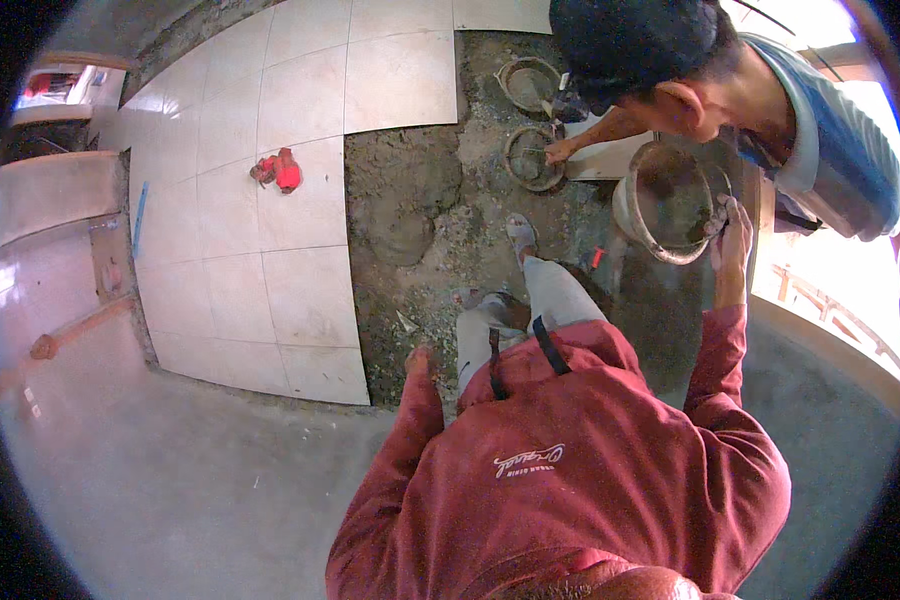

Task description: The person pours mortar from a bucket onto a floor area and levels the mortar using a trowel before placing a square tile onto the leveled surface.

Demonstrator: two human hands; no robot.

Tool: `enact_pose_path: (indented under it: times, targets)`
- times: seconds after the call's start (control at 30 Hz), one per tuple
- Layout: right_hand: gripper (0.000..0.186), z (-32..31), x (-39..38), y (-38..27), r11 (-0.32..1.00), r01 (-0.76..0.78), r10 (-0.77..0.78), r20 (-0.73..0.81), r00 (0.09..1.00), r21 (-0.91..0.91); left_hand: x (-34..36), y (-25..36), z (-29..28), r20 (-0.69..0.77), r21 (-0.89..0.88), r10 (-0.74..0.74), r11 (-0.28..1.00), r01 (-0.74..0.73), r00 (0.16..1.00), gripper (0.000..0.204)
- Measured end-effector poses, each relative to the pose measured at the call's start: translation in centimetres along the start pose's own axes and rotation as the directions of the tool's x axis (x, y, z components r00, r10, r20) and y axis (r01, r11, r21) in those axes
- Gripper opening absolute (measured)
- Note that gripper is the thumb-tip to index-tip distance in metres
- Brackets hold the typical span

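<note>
1. Keep the right hand firm: it is clamped on the edge of the bucket, out to the right of the legs. Whether it has the rim or a handle, I can't tell.
2. The left hand is well apart from it, near the tiles; its finger pose is too small to read. Bringing it to the opposite rim would steady the load.
3. Mind the co-worker's hand at the small pail; swing the bucket clear of it.
4. Step around the wet-looking mortar and the red handle.
5. Keep the bucket's mouth level; whether its base touches the floor is unclear.
</note>
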State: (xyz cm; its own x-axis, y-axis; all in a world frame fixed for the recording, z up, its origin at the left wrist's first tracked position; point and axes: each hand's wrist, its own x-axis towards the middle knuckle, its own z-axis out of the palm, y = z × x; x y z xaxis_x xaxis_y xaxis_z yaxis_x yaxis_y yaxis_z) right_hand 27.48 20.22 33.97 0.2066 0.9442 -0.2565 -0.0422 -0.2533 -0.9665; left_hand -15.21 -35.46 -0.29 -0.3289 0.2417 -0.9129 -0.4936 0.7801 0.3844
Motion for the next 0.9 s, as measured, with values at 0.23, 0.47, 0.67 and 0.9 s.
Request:
enact_pose_path:
  times: [0.23, 0.47, 0.67, 0.9]
  targets:
    - [0.02, -0.6, -0.1, -1.3, 0.994, 0.03, -0.039, -0.09, 0.995, -0.102, -6.2, -4.8, -2.2, 0.165, 0.886, 0.435, 0.328, -0.326, 0.885, 0.03]
    - [0.015, 1.5, -1.4, -3.5, 0.998, -0.052, 0.049, -0.072, 0.996, -0.042, -1.3, -6.8, -2.1, -0.122, -0.247, 0.077, 0.963, -0.106, 0.99, 0.028]
    - [0.027, -7.9, 6.4, -5.3, 0.216, 0.317, -0.395, 0.215, 0.893, -0.923, -3.7, 2.9, 5.1, -0.166, -0.497, -0.033, 0.866, -0.055, 0.985, 0.025]
    - [0.029, 20.0, -0.7, -6.7, 0.333, 0.54, -0.229, 0.49, 0.841, -0.773, -1.9, -2.6, 10.6, -0.03, -0.091, 0.14, 0.986, -0.142, 0.99, 0.025]
